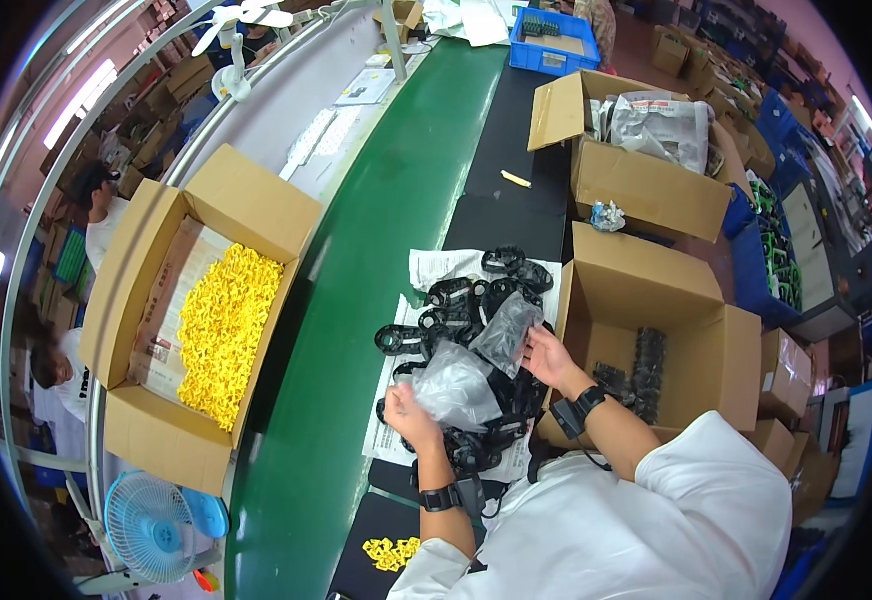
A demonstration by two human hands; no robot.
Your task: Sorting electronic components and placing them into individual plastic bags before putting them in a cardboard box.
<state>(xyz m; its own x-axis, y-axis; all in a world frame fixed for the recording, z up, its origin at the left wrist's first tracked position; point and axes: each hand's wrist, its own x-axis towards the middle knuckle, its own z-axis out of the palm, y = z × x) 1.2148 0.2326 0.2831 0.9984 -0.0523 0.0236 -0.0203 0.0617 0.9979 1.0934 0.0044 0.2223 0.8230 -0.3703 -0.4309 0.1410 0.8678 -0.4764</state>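
Observation:
My left hand (411, 415) is closed on the edge of a see-through, crumpled plastic bag (459, 388). My right hand (551, 360) pinches the side of a smaller greyish plastic bag (507, 336) that looks darker inside; its contents cannot be made out. The two bags lie against each other above a heap of black ring-ended plastic parts (446, 318). Beneath the heap, printed paper sheets (431, 268) cover part of the black work surface. Each of my wrists wears a dark strap with a small box.
Left of the green belt (351, 330) sits an open carton of yellow plastic parts (228, 335). Beside my right arm, an open carton (701, 350) holds dark packed pieces. Farther off are another carton (646, 190) and a blue crate (553, 55). A few yellow pieces (391, 553) lie near my left elbow.

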